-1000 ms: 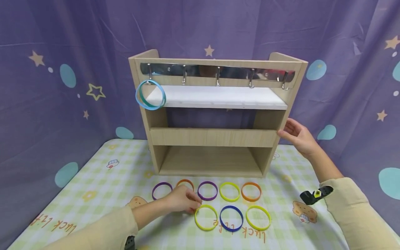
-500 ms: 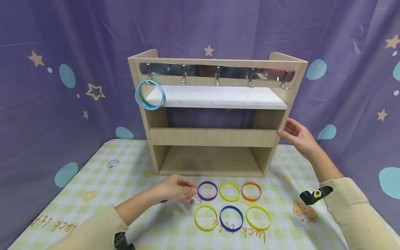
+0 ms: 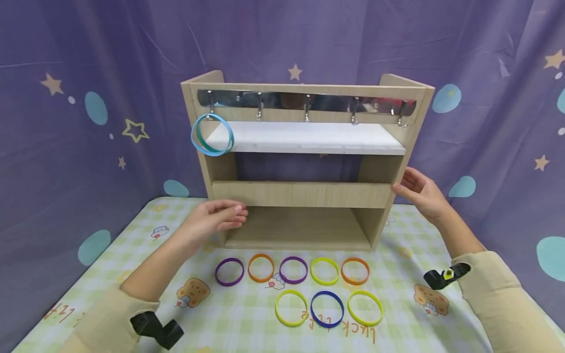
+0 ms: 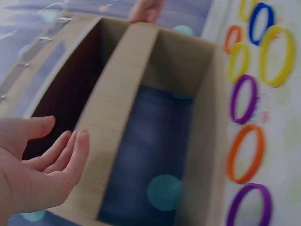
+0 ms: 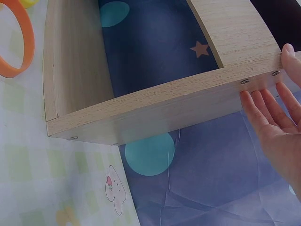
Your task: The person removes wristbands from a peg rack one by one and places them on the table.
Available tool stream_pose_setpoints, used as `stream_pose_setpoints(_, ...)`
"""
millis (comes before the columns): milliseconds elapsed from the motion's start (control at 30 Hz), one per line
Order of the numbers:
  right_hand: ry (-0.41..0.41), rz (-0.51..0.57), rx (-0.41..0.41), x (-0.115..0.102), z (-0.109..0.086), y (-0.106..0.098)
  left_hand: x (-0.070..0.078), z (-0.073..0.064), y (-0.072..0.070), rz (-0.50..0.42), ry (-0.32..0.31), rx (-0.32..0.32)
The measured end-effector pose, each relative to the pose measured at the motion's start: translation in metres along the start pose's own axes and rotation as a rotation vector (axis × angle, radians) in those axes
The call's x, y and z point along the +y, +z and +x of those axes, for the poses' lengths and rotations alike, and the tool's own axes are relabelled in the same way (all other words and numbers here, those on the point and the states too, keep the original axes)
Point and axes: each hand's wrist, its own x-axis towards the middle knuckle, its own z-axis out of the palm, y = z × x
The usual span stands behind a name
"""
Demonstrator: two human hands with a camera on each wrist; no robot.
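Observation:
A light wooden shelf (image 3: 300, 193) stands on the table, with a metal strip of hooks (image 3: 307, 108) along its top. From the leftmost hook hang a light blue silicone wristband (image 3: 231, 135) and a green one behind it. My left hand (image 3: 216, 220) hovers empty before the shelf's lower left side, fingers loosely bent; the left wrist view shows its palm (image 4: 33, 188). My right hand (image 3: 421, 196) holds the shelf's right side panel, the thumb at the front edge and the fingertips on the outer face, as the right wrist view shows (image 5: 282, 113).
Before the shelf lie two rows of wristbands: purple (image 3: 229, 285), orange (image 3: 261, 280), purple (image 3: 293, 282), yellow (image 3: 324, 283) and orange (image 3: 355, 283) behind, yellow (image 3: 291, 324), blue (image 3: 326, 325) and yellow (image 3: 365, 323) in front. A checked cloth (image 3: 238, 328) covers the table; a purple curtain (image 3: 132, 59) hangs behind.
My left hand has risen from over the wristbands and moved left and up to the shelf's left side. The wristbands lie where they were. My right hand has not moved.

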Motion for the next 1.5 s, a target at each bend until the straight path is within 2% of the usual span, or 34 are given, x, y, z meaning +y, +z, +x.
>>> stream_pose_setpoints(133,0.006,-0.017,-0.001,-0.001,0.0,0.0,0.017,-0.002,-0.012,-0.155,0.084,0.13)
stream_pose_setpoints(333,-0.009,0.003,-0.006,-0.001,0.001,0.0,0.036,0.0,-0.016,-0.484,0.259,0.288)
stream_pose_setpoints(433,-0.013,0.015,-0.008,0.0,0.001,0.0,0.043,0.004,-0.016,-0.593,0.293,0.339)
stream_pose_setpoints(600,-0.012,0.02,-0.011,-0.001,0.001,0.0,0.052,0.009,-0.015,-0.722,0.296,0.372)
stream_pose_setpoints(833,-0.015,0.026,-0.017,0.0,0.002,-0.001,0.057,0.016,-0.015,-0.779,0.272,0.421)
stream_pose_setpoints(1133,0.004,0.017,-0.007,0.0,0.001,0.0,0.067,0.016,-0.011,-0.806,0.286,0.439)
stream_pose_setpoints(1400,0.004,0.006,0.007,-0.001,-0.001,0.001,0.078,0.009,-0.007,-0.871,0.381,0.383)
stream_pose_setpoints(1500,0.0,0.009,0.006,-0.001,-0.001,0.002,0.078,0.006,-0.007,-0.861,0.383,0.349)
